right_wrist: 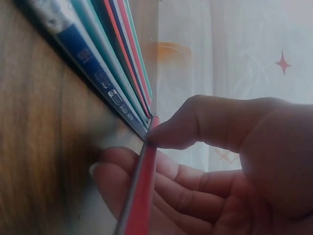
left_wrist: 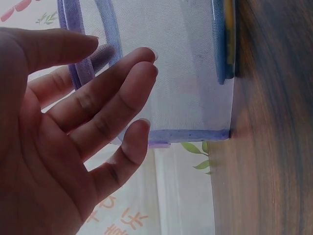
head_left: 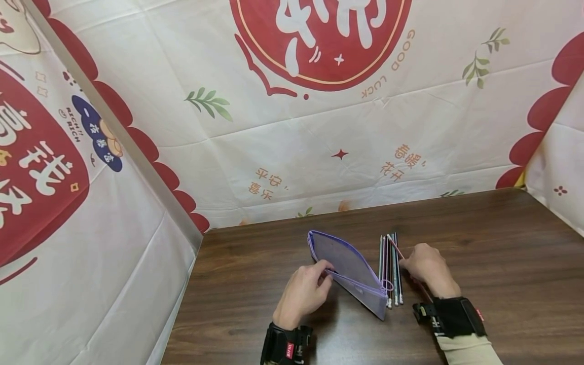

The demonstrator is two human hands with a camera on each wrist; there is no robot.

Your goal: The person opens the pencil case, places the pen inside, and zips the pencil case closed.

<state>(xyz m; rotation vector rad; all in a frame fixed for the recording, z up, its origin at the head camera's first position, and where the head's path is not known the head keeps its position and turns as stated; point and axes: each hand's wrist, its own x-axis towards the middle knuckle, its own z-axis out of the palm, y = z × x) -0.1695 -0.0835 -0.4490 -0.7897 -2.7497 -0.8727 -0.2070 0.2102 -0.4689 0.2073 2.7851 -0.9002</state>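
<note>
A purple mesh zipper pouch (head_left: 349,258) stands tilted on the table, its top gaping. My left hand (head_left: 303,291) pinches the pouch's near rim between thumb and index finger, the other fingers loosely bent in the left wrist view. Through the mesh there, a blue and a yellow stick-like shape (left_wrist: 224,41) show along the pouch's lower edge. To its right lie several pencils (head_left: 396,271) side by side. My right hand (head_left: 429,266) is right of them and pinches a red pencil (right_wrist: 138,200) between thumb and fingers, its far end over the row.
The brown wooden table (head_left: 502,263) extends on both sides of the pouch and pencils. A white printed cloth (head_left: 292,132) hangs behind it, and another cloth panel (head_left: 114,243) stands along the left side.
</note>
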